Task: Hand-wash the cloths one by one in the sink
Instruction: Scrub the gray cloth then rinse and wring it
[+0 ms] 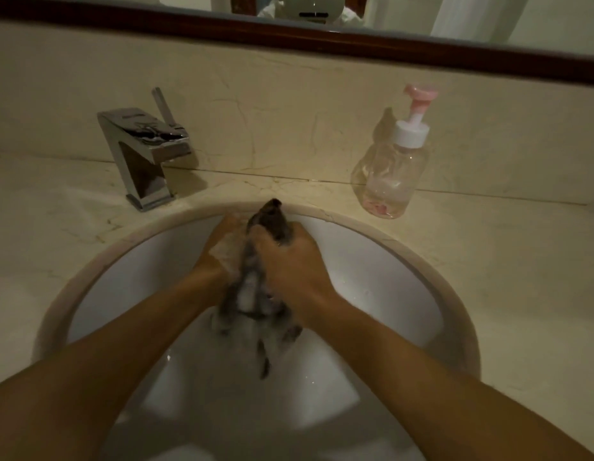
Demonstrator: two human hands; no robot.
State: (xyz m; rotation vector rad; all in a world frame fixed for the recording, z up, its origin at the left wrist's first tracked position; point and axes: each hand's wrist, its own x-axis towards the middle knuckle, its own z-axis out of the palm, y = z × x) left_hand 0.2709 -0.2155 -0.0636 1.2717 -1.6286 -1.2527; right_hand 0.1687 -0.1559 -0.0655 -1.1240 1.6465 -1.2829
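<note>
A dark grey cloth, wet and covered in white suds, hangs bunched over the round white sink. My right hand grips its upper part from the right, fingers curled over the top end that sticks up near the sink's far rim. On the cloth's left side my left hand, soapy, holds it, and the cloth partly hides that hand. The cloth's lower end trails down into the basin.
A chrome faucet stands on the marble counter at the back left, with no water visibly running. A clear pump bottle with a pink top sits at the back right. A mirror with a dark wooden frame runs along the wall.
</note>
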